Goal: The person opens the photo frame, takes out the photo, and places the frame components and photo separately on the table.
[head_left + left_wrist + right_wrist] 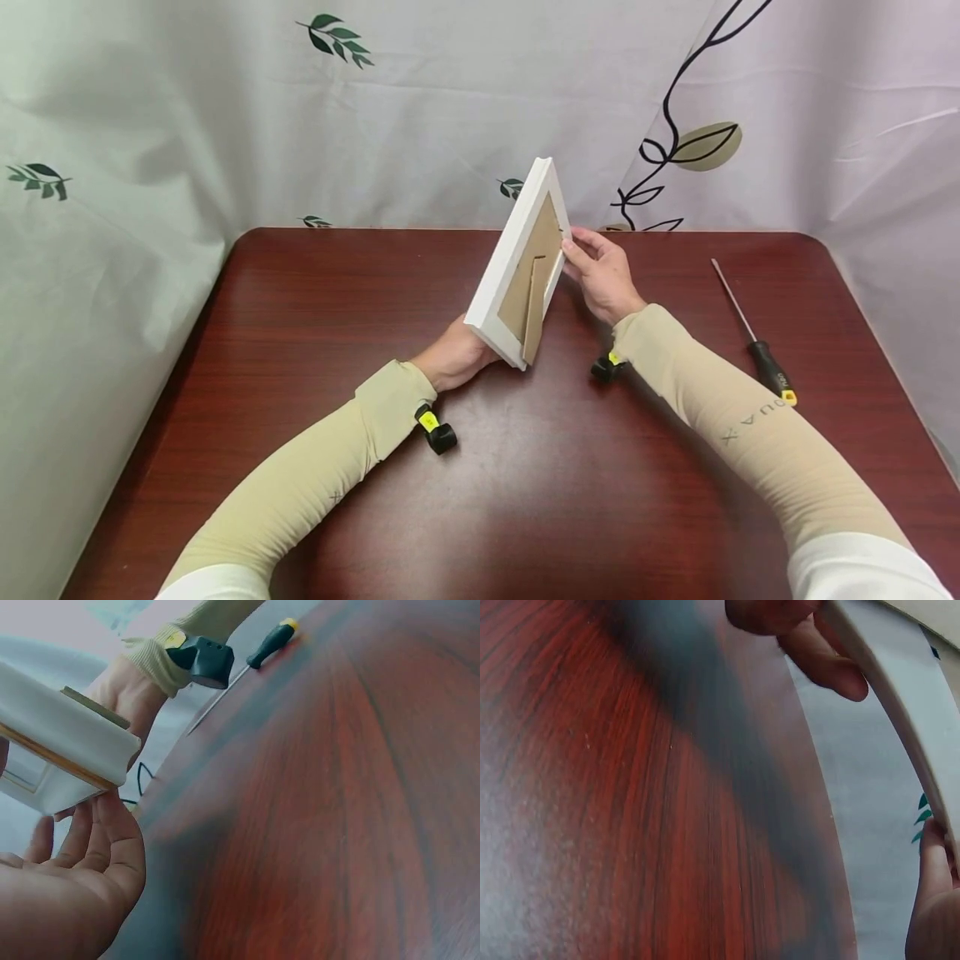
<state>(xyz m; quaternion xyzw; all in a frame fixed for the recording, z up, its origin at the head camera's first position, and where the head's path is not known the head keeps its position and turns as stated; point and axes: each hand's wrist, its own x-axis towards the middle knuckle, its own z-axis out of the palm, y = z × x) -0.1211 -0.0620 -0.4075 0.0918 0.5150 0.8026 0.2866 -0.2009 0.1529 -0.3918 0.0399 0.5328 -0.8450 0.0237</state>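
Observation:
Tilted above the table is a white picture frame (508, 242), its brown backing board toward me. A cardboard easel stand (534, 312) is angled out from that back. My left hand (456, 357) holds the frame's lower end from beneath; in the left wrist view the fingers of the left hand (75, 885) bend against the underside of the frame (71, 724). On the far right edge, my right hand (606, 279) pinches the border, thumb on the back side. The right wrist view catches only part of the frame (911, 682) and the hands, so some fingers are hidden.
A screwdriver (767, 365) with a black and yellow handle lies on the right of the dark red wooden table (322, 308), beside my right forearm. Behind the table's far edge hangs a pale curtain (420, 108) with leaf prints.

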